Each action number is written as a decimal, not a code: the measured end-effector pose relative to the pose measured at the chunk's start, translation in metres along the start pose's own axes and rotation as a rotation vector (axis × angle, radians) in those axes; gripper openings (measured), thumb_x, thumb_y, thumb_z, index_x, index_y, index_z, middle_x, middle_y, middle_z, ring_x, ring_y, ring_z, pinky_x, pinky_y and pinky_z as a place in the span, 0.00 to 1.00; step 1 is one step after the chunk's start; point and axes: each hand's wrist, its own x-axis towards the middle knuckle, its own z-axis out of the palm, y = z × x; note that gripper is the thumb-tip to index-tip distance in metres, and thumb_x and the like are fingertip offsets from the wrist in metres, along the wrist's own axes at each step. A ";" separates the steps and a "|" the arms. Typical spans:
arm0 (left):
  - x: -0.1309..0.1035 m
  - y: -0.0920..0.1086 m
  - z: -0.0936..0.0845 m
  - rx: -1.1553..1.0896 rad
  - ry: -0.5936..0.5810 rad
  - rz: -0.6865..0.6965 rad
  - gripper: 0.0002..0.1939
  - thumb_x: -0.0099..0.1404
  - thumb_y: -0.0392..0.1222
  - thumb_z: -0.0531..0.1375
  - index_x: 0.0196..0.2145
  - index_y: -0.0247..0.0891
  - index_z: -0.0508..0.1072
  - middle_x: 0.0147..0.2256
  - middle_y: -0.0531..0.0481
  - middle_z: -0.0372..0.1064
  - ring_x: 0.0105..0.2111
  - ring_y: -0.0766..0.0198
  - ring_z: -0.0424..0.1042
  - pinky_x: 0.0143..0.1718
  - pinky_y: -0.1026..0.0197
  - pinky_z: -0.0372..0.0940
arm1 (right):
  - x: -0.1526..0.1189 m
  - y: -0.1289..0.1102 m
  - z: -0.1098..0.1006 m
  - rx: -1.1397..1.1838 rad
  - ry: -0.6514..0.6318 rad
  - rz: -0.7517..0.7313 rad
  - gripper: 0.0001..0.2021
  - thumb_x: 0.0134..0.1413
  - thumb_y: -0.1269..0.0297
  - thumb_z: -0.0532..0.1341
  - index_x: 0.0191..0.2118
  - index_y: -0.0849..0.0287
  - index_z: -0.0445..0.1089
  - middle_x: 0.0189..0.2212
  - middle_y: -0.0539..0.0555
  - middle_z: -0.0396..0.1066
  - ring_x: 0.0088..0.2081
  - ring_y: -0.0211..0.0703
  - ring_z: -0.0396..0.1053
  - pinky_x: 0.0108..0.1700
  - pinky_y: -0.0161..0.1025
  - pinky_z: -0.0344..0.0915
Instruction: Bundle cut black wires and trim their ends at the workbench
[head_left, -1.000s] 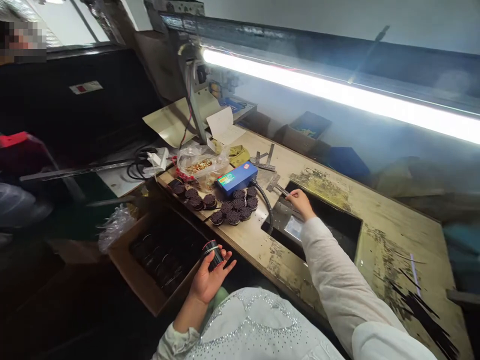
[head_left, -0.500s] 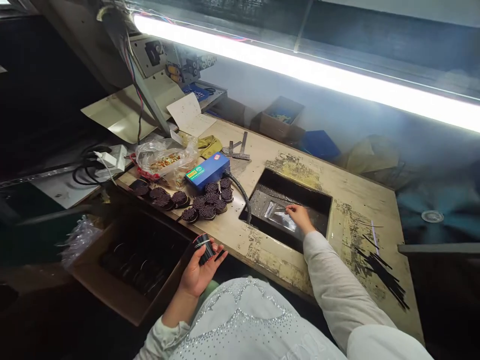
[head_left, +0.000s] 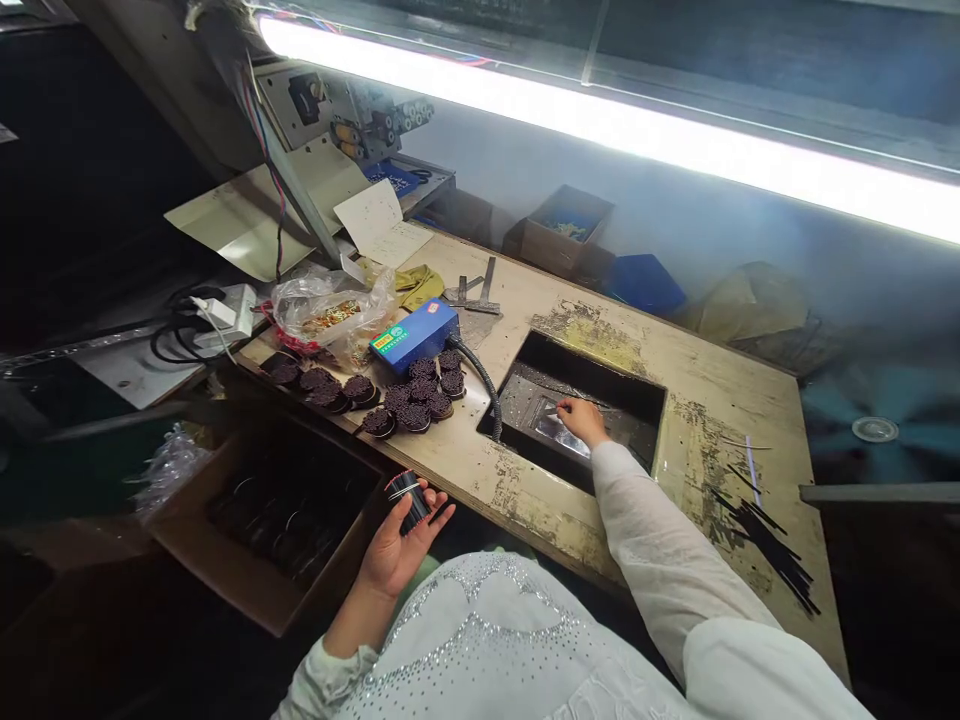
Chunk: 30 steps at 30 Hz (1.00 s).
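A dark bundle of thin rods [head_left: 409,503], with a pale band around it and reddish ends, is held by my left hand [head_left: 397,550] in front of the table edge. My right hand [head_left: 585,421] reaches into the sunken opening of the table, its fingers pinched over a shiny clear sheet [head_left: 555,428]. What the fingertips hold, if anything, is too small to tell. Several similar dark bundles [head_left: 415,392] stand grouped to the left of the opening. Beside them lies a blue box [head_left: 416,337] with a green and yellow label.
A plastic bag [head_left: 334,310] of small golden parts lies at the back left, near metal squares [head_left: 480,290]. Loose black strips [head_left: 776,555] lie on the right of the worn table [head_left: 540,505]. Below left is a cardboard box [head_left: 225,570]. A bright tube lamp [head_left: 600,110] hangs above.
My right hand has shifted left over the clear sheet within the opening. My left hand still holds its bundle in nearly the same place. The view has tilted slightly.
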 end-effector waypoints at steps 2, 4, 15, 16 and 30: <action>0.001 0.000 -0.002 0.002 -0.008 -0.004 0.11 0.56 0.42 0.65 0.38 0.39 0.73 0.29 0.53 0.70 0.40 0.60 0.73 0.60 0.44 0.57 | -0.003 0.005 -0.002 -0.027 -0.009 0.010 0.14 0.56 0.61 0.57 0.44 0.52 0.76 0.43 0.55 0.77 0.47 0.51 0.72 0.46 0.41 0.65; 0.002 -0.001 -0.003 0.009 -0.017 -0.006 0.11 0.56 0.42 0.66 0.38 0.39 0.74 0.30 0.52 0.71 0.40 0.60 0.73 0.59 0.44 0.57 | -0.007 0.012 -0.004 -0.052 -0.014 0.026 0.14 0.56 0.60 0.57 0.44 0.52 0.76 0.44 0.56 0.76 0.47 0.51 0.72 0.45 0.41 0.65; 0.005 0.000 0.002 0.088 -0.071 0.002 0.14 0.54 0.42 0.68 0.38 0.39 0.74 0.30 0.51 0.71 0.41 0.59 0.71 0.57 0.47 0.60 | -0.033 0.057 -0.028 -0.202 -0.042 0.132 0.15 0.57 0.61 0.55 0.46 0.53 0.76 0.43 0.59 0.76 0.45 0.52 0.73 0.44 0.41 0.66; 0.005 0.000 0.003 0.101 -0.079 0.004 0.14 0.54 0.42 0.68 0.38 0.39 0.74 0.30 0.52 0.70 0.41 0.59 0.71 0.56 0.47 0.60 | -0.035 0.061 -0.031 -0.215 -0.048 0.141 0.15 0.57 0.61 0.55 0.45 0.53 0.76 0.43 0.59 0.77 0.45 0.52 0.73 0.44 0.41 0.66; 0.002 -0.009 0.023 0.511 -0.116 0.251 0.19 0.46 0.44 0.71 0.33 0.36 0.71 0.27 0.52 0.69 0.35 0.61 0.69 0.44 0.57 0.62 | -0.048 0.072 -0.061 -0.323 -0.101 0.145 0.15 0.54 0.66 0.55 0.43 0.57 0.78 0.40 0.66 0.76 0.41 0.59 0.74 0.38 0.46 0.65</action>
